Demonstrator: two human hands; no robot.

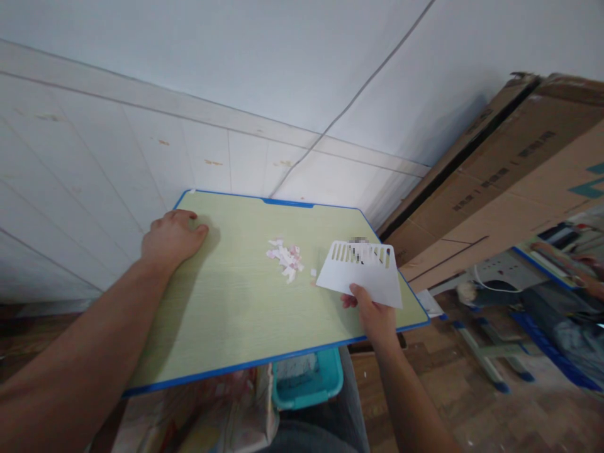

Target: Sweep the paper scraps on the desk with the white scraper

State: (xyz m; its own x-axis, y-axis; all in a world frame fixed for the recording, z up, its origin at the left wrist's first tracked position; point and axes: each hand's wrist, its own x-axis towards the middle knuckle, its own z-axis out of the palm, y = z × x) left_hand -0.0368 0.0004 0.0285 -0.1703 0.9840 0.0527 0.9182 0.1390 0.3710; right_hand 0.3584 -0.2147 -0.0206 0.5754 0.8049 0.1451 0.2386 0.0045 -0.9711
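Note:
A white flat sheet with a row of slots cut along its far side is in my right hand. My thumb lies on top of it and the other fingers are mostly underneath. The sheet is over the right part of a pale green desk top with a blue rim. Left of it lies a small heap of white and pinkish paper scraps, with a few loose bits beside it. My left hand rests at the desk's left edge, fingers loosely bent, thumb apart, holding nothing.
A wall with white panelling stands behind the desk, a grey cable running down it. Large cardboard boxes lean at the right. Below the front edge are a turquoise basket and a bag. Another person's arm shows at far right.

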